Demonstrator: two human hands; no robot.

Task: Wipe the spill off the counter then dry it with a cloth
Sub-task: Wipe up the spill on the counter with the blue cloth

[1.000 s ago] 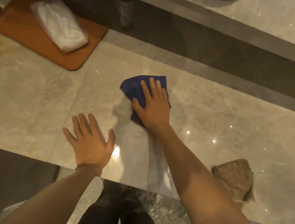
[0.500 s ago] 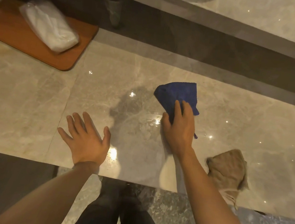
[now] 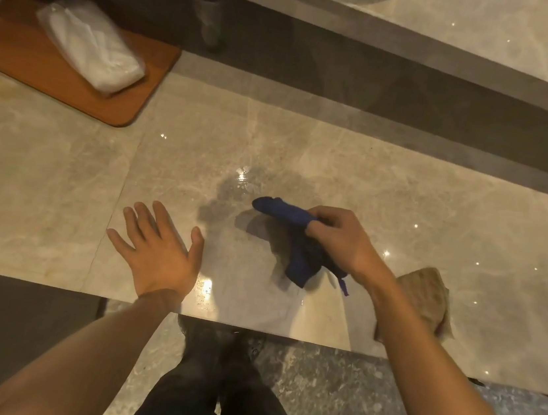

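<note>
- Floor [image 3: 330, 386]: speckled stone, nearest the camera; dark trouser legs [image 3: 206, 406] stand on it below the counter edge.
- Left hand [image 3: 160, 252]: palm down, flat on the counter [image 3: 44, 179] just inside its near edge. Fingers spread apart, gripping nothing.
- Brown cloth [image 3: 427, 295]: crumpled, lying on the counter near the near edge, partly hidden behind the right forearm.
- Right hand [image 3: 337, 239]: raised above the counter, fingers curled and clamped on the blue cloth [image 3: 292, 240].
- Blue cloth: bunched in that grip; one end sticks out left of the fingers, the rest hangs below the palm with a thin strip dangling. Whether the lowest fold touches the counter cannot be told.
- Spill [image 3: 241, 182]: a wet, glinting patch on the counter just beyond the blue cloth.
- Wooden board [image 3: 57, 77]: far left on the counter, rounded corner toward the centre.
- Wrapped white packet [image 3: 92, 43]: lies on the board, in clear plastic.
- Upper ledge [image 3: 459, 33]: same pale stone, beyond a dark recess at the back.
</note>
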